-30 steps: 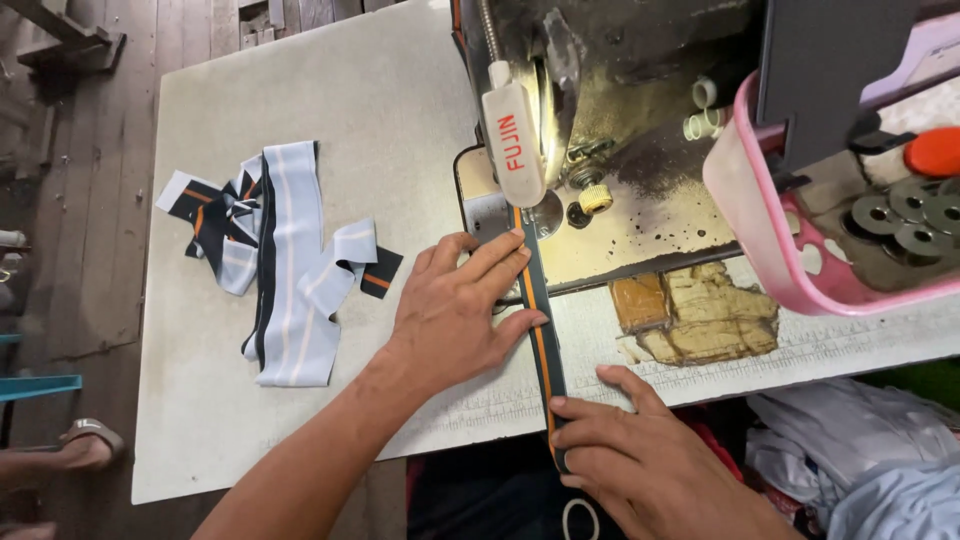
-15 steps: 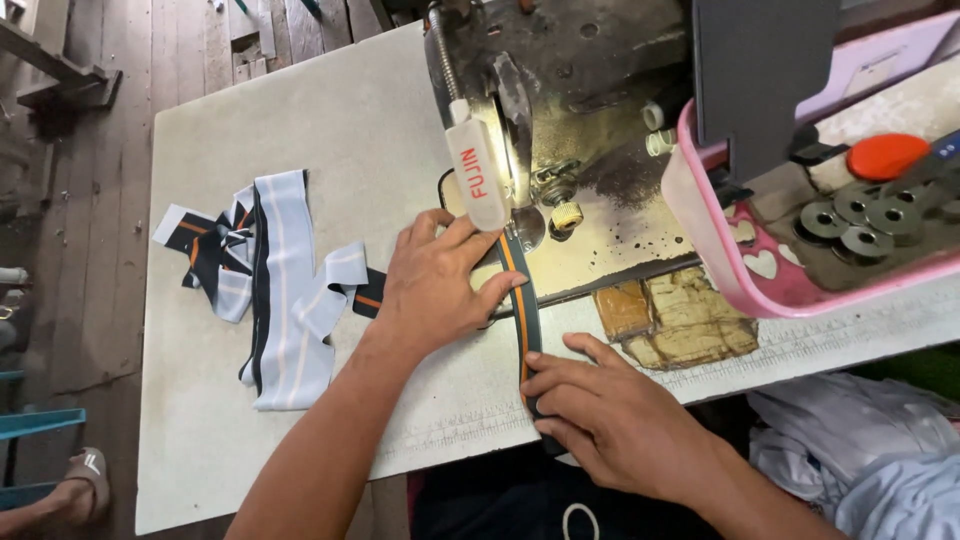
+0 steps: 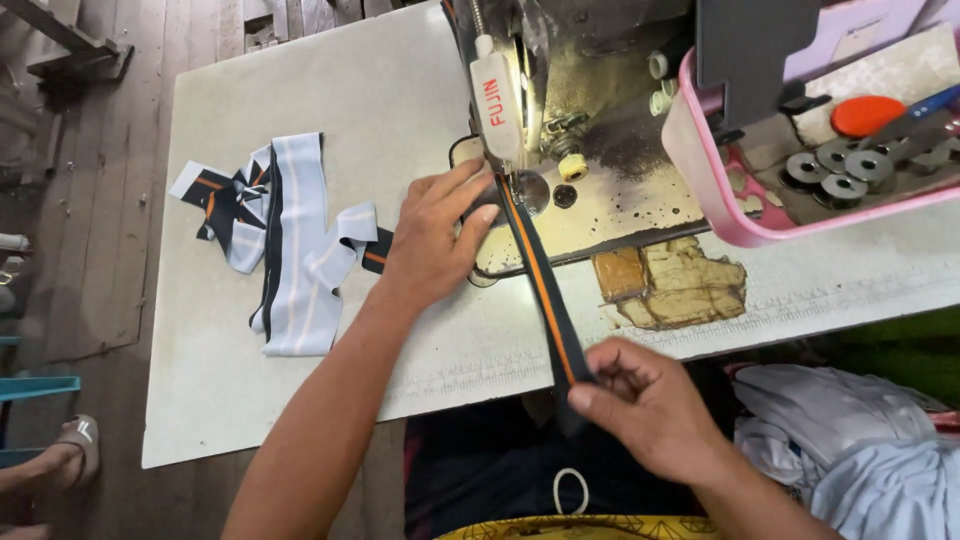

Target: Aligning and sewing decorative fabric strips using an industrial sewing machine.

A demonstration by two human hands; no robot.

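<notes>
Left hand (image 3: 432, 243) flat on the table (image 3: 330, 90), palm down, fingers spread and pointing toward 1 o'clock, holding nothing; fingertips press the upper end of the strap (image 3: 541, 290) just beside the sewing machine (image 3: 500, 100) needle area. Strap is a dark narrow band with an orange stripe down its middle, running from under the machine head at 12 o'clock down toward 5 o'clock, across the metal plate (image 3: 620, 205) and over the table's near edge.

Right hand (image 3: 650, 410) sits at 5 o'clock of the left hand, off the table edge, thumb and fingers pinched shut on the strap's lower end; strap looks taut between the two hands. Lower tail of the strap below the pinch is partly hidden, can't tell its length.

At 9 o'clock of the left hand, touching the wrist area: a pile of fabric pieces (image 3: 285, 240), light blue-white striped bands mixed with dark orange-striped ones, lying loose on the table.

At 2 o'clock, far right: a pink tray (image 3: 700, 180) on the table with metal bobbins (image 3: 840, 170) and an orange round lid (image 3: 866, 115) inside. Patch of worn brown wood (image 3: 670, 285) on the tabletop at 3 o'clock of the strap. Bundled pale cloth (image 3: 860, 440) below the table at 4 o'clock. A sandalled foot (image 3: 70, 450) at 8 o'clock on the plank floor.
</notes>
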